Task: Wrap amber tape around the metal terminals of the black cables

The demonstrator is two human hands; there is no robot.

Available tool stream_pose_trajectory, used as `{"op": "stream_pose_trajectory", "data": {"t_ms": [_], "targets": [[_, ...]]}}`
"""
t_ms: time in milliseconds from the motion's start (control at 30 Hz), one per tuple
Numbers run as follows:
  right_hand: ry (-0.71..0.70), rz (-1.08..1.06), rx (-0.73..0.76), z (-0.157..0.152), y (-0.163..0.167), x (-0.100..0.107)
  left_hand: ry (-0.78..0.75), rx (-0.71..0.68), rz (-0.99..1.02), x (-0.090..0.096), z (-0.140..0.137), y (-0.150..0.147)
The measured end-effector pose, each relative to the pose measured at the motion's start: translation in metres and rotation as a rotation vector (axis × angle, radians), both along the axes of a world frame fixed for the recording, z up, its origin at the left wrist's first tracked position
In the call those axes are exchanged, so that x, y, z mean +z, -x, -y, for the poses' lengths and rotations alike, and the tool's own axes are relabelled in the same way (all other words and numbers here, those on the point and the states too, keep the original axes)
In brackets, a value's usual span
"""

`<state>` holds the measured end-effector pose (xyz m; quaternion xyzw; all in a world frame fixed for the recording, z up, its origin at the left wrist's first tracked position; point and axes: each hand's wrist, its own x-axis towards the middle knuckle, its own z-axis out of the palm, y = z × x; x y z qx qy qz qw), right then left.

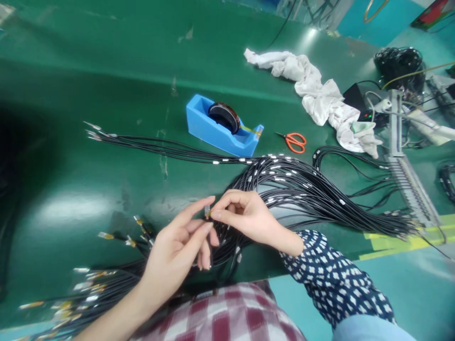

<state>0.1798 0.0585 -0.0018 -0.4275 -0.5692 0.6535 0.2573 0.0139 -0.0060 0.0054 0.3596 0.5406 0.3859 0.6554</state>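
Note:
A small metal connector (207, 210) on the end of a black cable stands upright between my two hands, with a yellowish bit, perhaps tape, at its base. My left hand (179, 244) holds the cable just below it between thumb and fingers. From the right, the thumb and forefinger of my right hand (249, 215) pinch at the connector's base. What lies between those fingertips is too small to make out fully. Under and behind my hands runs a thick bundle of black cables (313, 189) with white labels. More cable ends with yellow-wrapped connectors (91, 298) lie at the lower left.
Beyond the bundle stand a blue tape dispenser (213, 130) with a brown roll and orange-handled scissors (295, 142). A crumpled white cloth (320, 97) stretches across the green table (106, 94). At the right, a slotted metal rack (414, 184) stands over the cables.

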Motion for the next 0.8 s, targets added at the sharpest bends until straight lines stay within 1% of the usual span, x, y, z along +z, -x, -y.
{"op": "stream_pose_trajectory", "data": {"t_ms": [267, 567, 800], "targets": [[-0.047, 0.027, -0.010, 0.0001, 0.0015, 0.0017, -0.011, 0.007, -0.003, -0.0012, 0.0004, -0.0002], [0.005, 0.033, -0.015, 0.0009, 0.0039, 0.0017, -0.016, 0.004, -0.018, -0.0015, 0.0011, 0.0003], [0.003, 0.017, -0.010, 0.0032, 0.0062, -0.0038, -0.019, 0.009, -0.008, -0.0016, 0.0009, 0.0004]]}}
